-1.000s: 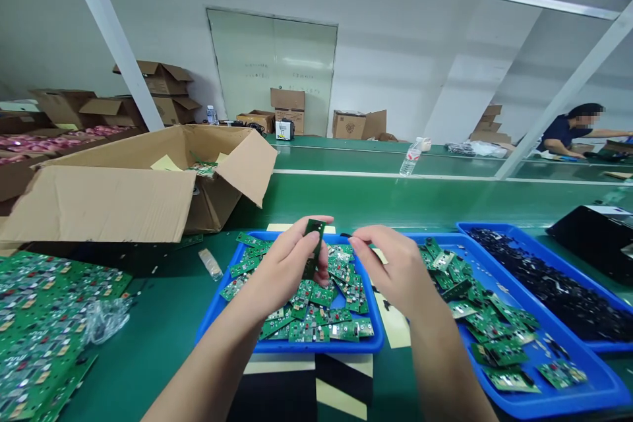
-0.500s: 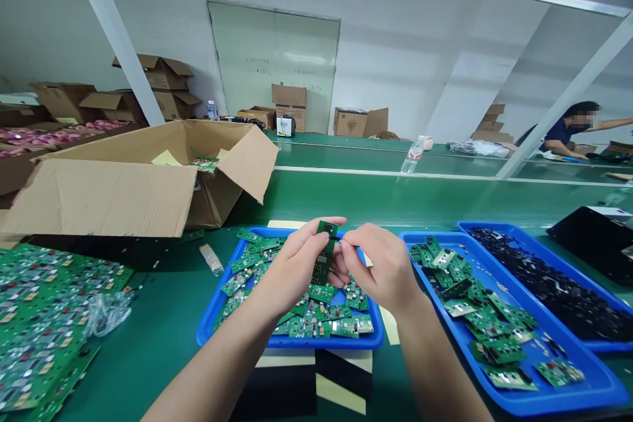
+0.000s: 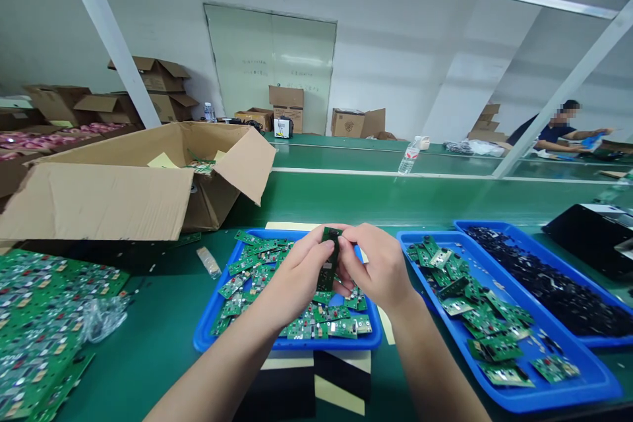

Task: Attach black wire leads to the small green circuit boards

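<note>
My left hand [image 3: 304, 267] grips a narrow green circuit board [image 3: 327, 270], held upright with its thumb across the front face. Against the board's upper right edge, the thumb and forefinger of my right hand [image 3: 378, 260] are pinched on a small black part [image 3: 337, 233], mostly hidden by the fingertips. Both hands are above a blue tray [image 3: 208, 330] piled with similar boards. To the right, a second blue tray [image 3: 568, 343] has more boards in it, and a third blue tray [image 3: 524, 227] is filled with small black parts.
A large open cardboard box [image 3: 99, 201] stands at the left behind stacked green board panels [image 3: 44, 316] and a crumpled clear plastic bag [image 3: 103, 318]. A plastic bottle [image 3: 409, 157] leans beyond the trays. Far right, another person [image 3: 554, 135] handles something blue beside a black panel [image 3: 588, 241].
My right fingertips have moved left against the board, bringing the black part onto its upper end. The view has shifted slightly. The far person's arm has come down and now holds something blue.
</note>
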The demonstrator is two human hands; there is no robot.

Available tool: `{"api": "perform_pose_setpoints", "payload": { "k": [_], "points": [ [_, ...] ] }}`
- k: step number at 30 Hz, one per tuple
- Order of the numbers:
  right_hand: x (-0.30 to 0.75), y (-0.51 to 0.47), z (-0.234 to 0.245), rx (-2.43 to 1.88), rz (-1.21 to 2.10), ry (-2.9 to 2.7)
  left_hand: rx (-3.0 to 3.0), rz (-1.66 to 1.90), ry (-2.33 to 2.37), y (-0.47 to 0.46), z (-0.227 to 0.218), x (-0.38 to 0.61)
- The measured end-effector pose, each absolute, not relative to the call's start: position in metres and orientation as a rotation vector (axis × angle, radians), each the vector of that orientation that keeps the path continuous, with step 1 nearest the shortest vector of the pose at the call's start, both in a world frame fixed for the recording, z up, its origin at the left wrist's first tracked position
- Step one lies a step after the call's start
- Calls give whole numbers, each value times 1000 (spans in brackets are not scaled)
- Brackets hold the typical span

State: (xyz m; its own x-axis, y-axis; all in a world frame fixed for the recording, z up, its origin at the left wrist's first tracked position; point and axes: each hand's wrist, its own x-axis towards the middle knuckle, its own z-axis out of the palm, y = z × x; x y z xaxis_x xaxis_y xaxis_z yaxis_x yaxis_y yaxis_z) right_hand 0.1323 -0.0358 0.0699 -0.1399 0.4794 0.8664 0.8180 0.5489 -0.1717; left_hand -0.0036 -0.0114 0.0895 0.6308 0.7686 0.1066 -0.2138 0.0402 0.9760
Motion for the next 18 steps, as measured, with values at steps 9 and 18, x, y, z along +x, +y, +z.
{"api": "perform_pose_setpoints", "payload": {
  "k": [9, 18],
  "points": [
    [132, -35, 70, -1097, -477, -1810, 1431, 857, 590, -13, 89, -3],
    [134, -39, 70, -1259, -289, -1685, 1643, 906, 674, -8, 89, -6]
  ]
}}
